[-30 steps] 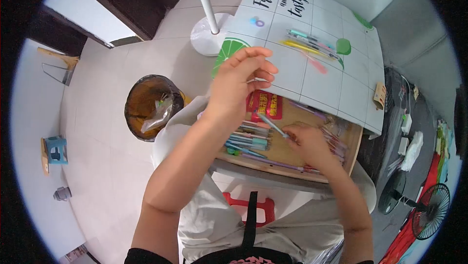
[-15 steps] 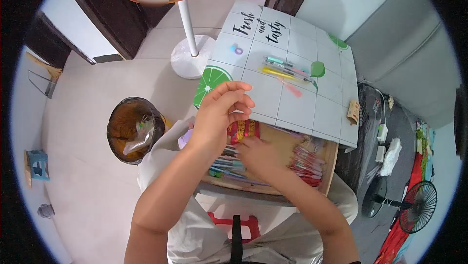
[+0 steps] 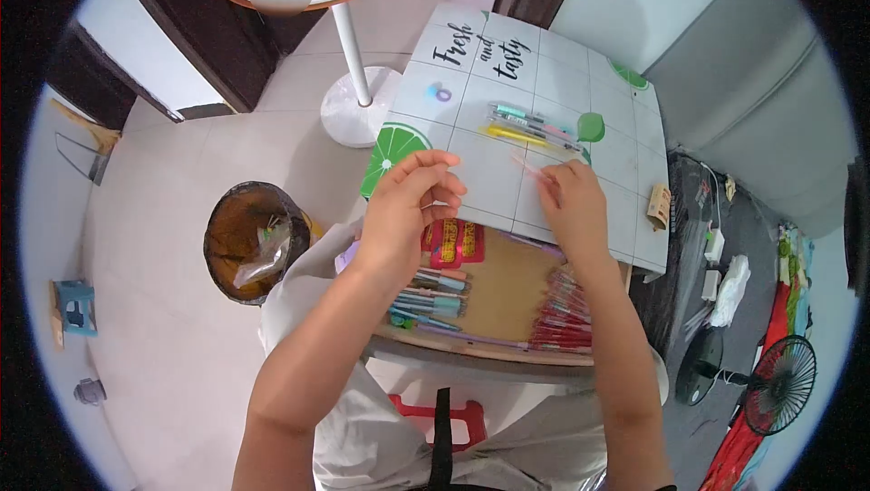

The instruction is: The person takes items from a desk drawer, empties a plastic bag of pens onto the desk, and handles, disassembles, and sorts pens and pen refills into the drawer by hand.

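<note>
My left hand [image 3: 410, 205] hangs over the near edge of the white table [image 3: 489, 184], its fingers loosely curled and apart with nothing visible in them. On the tabletop, my right hand [image 3: 576, 208] has its fingertips closed on a slim pink pen [image 3: 526, 165], whose far end pokes out to the left. Beyond it lie a yellow pen [image 3: 515, 136] and several clear and teal pens [image 3: 518, 116]. Below the tabletop is an open drawer [image 3: 507, 287], holding a row of pens [image 3: 435, 299] at left, red packets [image 3: 455, 242] and a pile of red pens [image 3: 562, 317] at right.
A small purple ring-shaped item [image 3: 443, 95] and a little cardboard box [image 3: 659, 206] are on the table. A lined bin [image 3: 249, 242] stands at left, a white standing fan [image 3: 349, 56] behind. At right are a black fan [image 3: 779, 384] and a red stool [image 3: 467, 418] below.
My right hand has moved from inside the drawer up and right onto the tabletop, taking hold of the pink pen. My left hand has barely moved.
</note>
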Demonstrator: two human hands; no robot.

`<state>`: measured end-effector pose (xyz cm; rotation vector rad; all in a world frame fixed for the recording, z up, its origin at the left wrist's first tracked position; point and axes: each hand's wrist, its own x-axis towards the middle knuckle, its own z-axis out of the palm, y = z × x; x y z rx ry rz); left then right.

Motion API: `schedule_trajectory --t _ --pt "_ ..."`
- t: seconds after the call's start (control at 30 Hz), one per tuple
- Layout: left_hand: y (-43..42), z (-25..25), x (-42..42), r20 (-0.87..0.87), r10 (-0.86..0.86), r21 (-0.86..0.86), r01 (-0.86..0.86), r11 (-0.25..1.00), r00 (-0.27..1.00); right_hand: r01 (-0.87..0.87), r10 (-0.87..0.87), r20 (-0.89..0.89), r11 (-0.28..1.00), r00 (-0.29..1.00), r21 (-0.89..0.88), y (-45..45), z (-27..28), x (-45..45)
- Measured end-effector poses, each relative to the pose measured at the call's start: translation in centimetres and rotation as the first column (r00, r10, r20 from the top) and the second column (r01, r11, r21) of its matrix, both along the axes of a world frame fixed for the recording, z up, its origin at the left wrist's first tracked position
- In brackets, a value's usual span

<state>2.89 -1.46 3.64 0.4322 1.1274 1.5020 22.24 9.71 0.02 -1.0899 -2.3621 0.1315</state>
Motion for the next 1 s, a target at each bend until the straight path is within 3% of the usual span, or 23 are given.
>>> schedule_trajectory --t 0.03,0.1,0.13,0.2,0.23,0.3,0.33,0.43,0.57,0.63,0.67,0.73,0.87,0.93,1.0 --pt "-0.1 0.0 0.0 0.0 0.0 -0.006 0.0 1.0 1.0 0.0 0.0 0.0 1.0 1.0 -0.006 -0.5 0.3 0.2" --pt "0.0 0.1 0.0 0.008 0.002 0.004 -0.002 1.0 1.0 0.013 -0.071 -0.173 0.948 0.982 -0.319 -1.9 0.8 1.0" --pt "0.0 0.1 0.0 0.007 0.003 0.004 -0.003 1.0 1.0 0.012 -0.071 -0.174 0.948 0.982 -0.319 -2.7 0.9 1.6" --pt "0.0 0.0 0.3 -0.006 -0.049 -0.002 0.049 0.999 0.999 -0.124 -0.252 -0.41 0.705 0.877 -0.698 -4.3 0.9 2.8" --pt "0.0 0.1 0.5 -0.01 -0.052 0.003 0.052 0.999 0.999 -0.125 -0.252 -0.415 0.709 0.874 -0.694 -5.1 1.2 3.3" --pt "-0.1 0.1 1.3 -0.045 -0.199 0.016 0.2 0.98 0.979 -0.305 -0.411 -0.492 0.441 0.768 -0.844 -6.5 1.8 4.3" --pt "-0.2 0.2 1.8 -0.052 -0.204 0.023 0.206 0.978 0.978 -0.306 -0.411 -0.499 0.45 0.763 -0.839 -7.0 2.0 4.5" --pt "-0.7 0.1 3.4 -0.17 -0.435 0.017 0.444 0.896 0.884 -0.4 -0.358 -0.541 0.397 0.761 -0.826 -8.0 2.3 5.0" --pt "-0.9 -0.2 4.6 -0.215 -0.455 0.049 0.475 0.879 0.864 -0.422 -0.317 -0.569 0.426 0.759 -0.801 -7.8 2.3 5.2" --pt "-0.7 0.0 4.8 -0.186 -0.437 0.015 0.447 0.894 0.88 -0.44 -0.285 -0.544 0.356 0.789 -0.824 -7.1 2.1 5.6" --pt "-0.6 0.0 4.8 -0.149 -0.405 -0.023 0.407 0.913 0.902 -0.441 -0.286 -0.549 0.365 0.785 -0.82 -6.3 2.1 5.8" --pt "-0.3 -0.4 4.7 -0.135 -0.394 -0.04 0.392 0.919 0.909 -0.148 -0.114 -0.364 0.773 0.924 -0.617 -3.5 2.2 5.8" --pt "0.0 -1.2 4.4 -0.096 -0.312 -0.062 0.307 0.95 0.945 -0.099 -0.087 -0.424 0.912 0.902 -0.397 2.2 2.1 4.2" --pt "0.1 -1.7 4.0 -0.064 -0.294 -0.039 0.293 0.955 0.954 -0.07 0.047 -0.279 0.995 0.959 -0.075 3.7 0.8 2.8" --pt "0.3 -1.8 3.7 -0.025 -0.278 -0.019 0.277 0.961 0.96 -0.067 0.056 -0.2 0.997 0.978 -0.046 3.4 -0.2 1.7"
